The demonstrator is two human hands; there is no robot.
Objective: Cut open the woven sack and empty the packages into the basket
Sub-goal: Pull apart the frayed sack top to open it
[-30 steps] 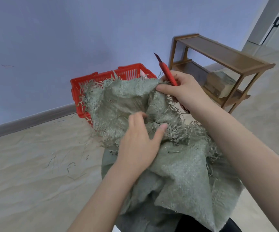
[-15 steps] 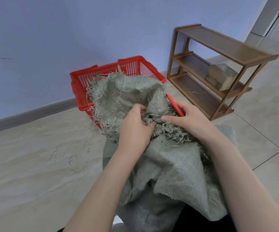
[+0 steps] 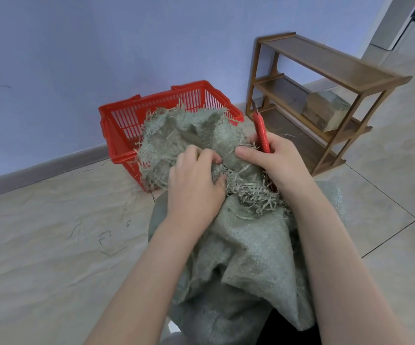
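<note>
The person's 2 bare hands, the left hand (image 3: 196,188) and the right hand (image 3: 279,163), are slim, with smooth knuckles. The few nails in view are short, plain and trimmed close to the fingertips. The bare left forearm (image 3: 146,275) and the bare right forearm (image 3: 338,257) are uncovered along all of their visible length, from the wrists to the near edge of the view. They look broader there through the wide lens. Between them, near and right of centre, is a black patch of cloth (image 3: 278,329). It may be clothing on the legs, but too little shows to tell the garment.
</note>
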